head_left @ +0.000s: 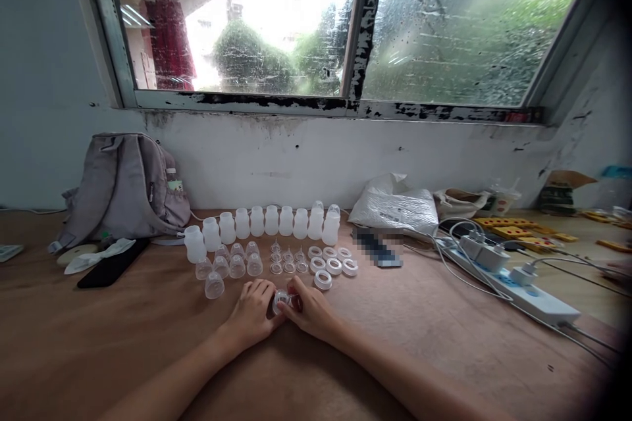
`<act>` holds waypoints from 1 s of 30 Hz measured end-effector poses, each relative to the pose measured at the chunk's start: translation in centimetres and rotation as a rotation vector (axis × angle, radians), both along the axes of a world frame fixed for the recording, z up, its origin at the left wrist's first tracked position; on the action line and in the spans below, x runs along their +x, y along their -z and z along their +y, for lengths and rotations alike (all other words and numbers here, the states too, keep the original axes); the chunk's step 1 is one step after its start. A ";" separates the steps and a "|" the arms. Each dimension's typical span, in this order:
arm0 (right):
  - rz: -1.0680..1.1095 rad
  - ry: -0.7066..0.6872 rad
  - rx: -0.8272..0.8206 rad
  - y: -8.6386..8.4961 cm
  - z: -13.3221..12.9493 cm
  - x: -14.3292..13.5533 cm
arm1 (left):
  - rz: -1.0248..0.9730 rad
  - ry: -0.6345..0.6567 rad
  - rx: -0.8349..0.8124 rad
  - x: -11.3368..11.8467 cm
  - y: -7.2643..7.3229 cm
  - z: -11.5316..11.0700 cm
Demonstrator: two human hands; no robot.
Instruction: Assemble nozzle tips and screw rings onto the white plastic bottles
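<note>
Close in front of me, my left hand (253, 311) and my right hand (311, 309) meet around a small whitish bottle collar ring (280, 302). The left fingers curl against its left side, while the right thumb and fingers grip it from the right. Something clear, perhaps a teat, shows by the right fingers but is partly hidden. Just beyond are several clear teats (289, 258) in rows, with more white collar rings (323, 279) to their right. Clear domed caps (214, 285) stand to the left. Behind them, a curved row of frosted baby bottles (271, 221) stands upright; the two rightmost wear clear caps.
A grey backpack (123, 187) leans on the wall at left, by a black phone-like slab (113, 264). At right are a silver bag (395, 205), a partly blurred phone (390, 258), a white power strip (543, 302) with trailing cables, and yellow pieces (513, 229).
</note>
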State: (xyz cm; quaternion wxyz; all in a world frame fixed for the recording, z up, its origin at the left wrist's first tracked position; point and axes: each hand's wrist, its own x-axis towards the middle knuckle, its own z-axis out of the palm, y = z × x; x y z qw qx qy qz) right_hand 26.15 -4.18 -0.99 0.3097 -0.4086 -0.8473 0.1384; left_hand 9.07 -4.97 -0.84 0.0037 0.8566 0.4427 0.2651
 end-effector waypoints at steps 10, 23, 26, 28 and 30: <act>0.099 0.103 0.145 -1.5 2.5 1.2 | 0.026 -0.016 -0.019 -0.3 -0.5 -0.3; -0.235 0.039 -0.038 -3.0 17.6 3.4 | 0.041 0.189 -0.059 -1.1 1.2 0.8; -0.328 -0.041 -0.040 -2.7 18.5 2.9 | 0.042 0.190 0.060 -1.3 3.3 2.1; -0.355 -0.072 -0.048 -2.7 18.8 2.7 | 0.056 0.180 0.083 -1.4 3.9 2.5; -0.366 -0.081 -0.048 -2.7 18.9 2.4 | 0.058 0.183 0.079 -1.4 3.5 2.2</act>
